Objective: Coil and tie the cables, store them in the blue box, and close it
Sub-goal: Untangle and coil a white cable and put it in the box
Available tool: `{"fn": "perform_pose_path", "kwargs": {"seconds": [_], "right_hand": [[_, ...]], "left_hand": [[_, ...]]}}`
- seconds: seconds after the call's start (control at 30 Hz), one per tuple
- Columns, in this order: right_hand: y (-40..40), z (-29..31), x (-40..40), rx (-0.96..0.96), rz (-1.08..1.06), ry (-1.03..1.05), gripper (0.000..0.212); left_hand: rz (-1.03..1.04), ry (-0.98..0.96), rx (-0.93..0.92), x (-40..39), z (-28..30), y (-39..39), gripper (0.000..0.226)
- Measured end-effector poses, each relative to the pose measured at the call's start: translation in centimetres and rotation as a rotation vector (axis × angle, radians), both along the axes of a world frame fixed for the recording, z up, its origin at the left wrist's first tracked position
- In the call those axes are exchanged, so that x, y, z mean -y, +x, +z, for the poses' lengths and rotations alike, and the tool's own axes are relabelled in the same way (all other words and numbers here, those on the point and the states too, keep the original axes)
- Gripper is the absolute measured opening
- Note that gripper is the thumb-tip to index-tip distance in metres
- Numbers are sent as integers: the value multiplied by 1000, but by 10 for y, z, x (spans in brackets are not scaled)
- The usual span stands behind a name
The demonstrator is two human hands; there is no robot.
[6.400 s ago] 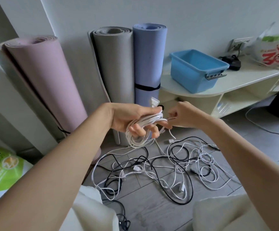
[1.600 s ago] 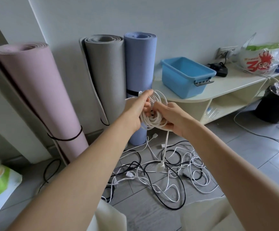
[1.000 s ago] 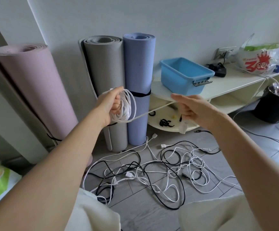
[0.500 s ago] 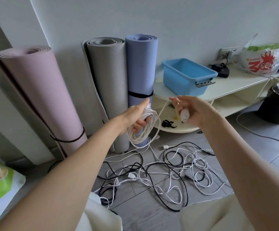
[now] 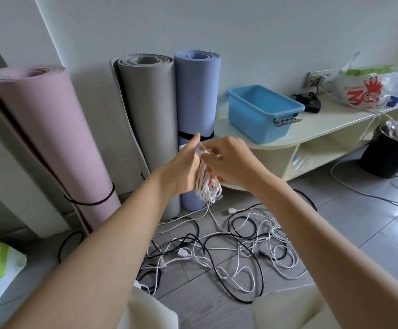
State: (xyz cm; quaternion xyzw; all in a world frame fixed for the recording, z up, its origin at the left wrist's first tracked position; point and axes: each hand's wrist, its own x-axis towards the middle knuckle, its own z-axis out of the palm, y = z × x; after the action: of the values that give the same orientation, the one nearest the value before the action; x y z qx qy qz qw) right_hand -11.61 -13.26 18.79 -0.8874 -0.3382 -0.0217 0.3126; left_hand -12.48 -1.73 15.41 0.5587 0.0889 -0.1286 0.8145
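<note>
Frame centre: your left hand (image 5: 183, 169) and right hand (image 5: 228, 162) fingers clamped on white cable coil (image 5: 208, 184), untied. Blue box (image 5: 264, 112) empty; floor tangle (image 5: 217, 248) remains.

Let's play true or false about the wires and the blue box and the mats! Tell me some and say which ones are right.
1. Both hands hold the white cable bundle. True: the left hand and right hand both grip it.
2. The blue box sits on the floor. False: it sits on the white shelf.
3. Loose cables lie tangled on the floor. True.
4. The blue box is full of cables. False: none show inside it.
5. Three rolled mats stand against the wall. True: pink, grey, blue.
</note>
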Motion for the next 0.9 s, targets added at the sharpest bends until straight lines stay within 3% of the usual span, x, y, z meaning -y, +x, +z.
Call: {"fn": "perform_pose_path", "kwargs": {"seconds": [0.13, 0.23, 0.4, 0.53, 0.63, 0.7, 0.8, 0.83, 0.9], "right_hand": [[-5, -11, 7, -43, 155, -105, 17], [-1, -19, 14, -120, 212, -132, 12], [10, -37, 22, -306, 154, -172, 16], [22, -45, 26, -316, 74, -332, 24], [32, -47, 29, -238, -39, -436, 20], [39, -41, 33, -357, -158, -192, 25], [40, -25, 37, -900, 27, 541, 54], [37, -21, 35, -1017, 121, 603, 64], [25, -18, 25, -1066, 233, 551, 73]], "left_hand": [[472, -208, -46, -2, 3, 10, 29], [595, -335, -57, -6, 6, 16, 24], [459, -395, 73, -1, 9, 16, 36], [329, -100, 158, -1, 12, 9, 29], [273, -9, 161, -7, 15, 4, 36], [210, 38, 137, -12, 15, 0, 38], [41, 153, 104, -14, 12, -7, 39], [-15, 165, 100, -13, 11, -7, 38], [-94, 157, 109, -10, 10, -9, 34]]}}
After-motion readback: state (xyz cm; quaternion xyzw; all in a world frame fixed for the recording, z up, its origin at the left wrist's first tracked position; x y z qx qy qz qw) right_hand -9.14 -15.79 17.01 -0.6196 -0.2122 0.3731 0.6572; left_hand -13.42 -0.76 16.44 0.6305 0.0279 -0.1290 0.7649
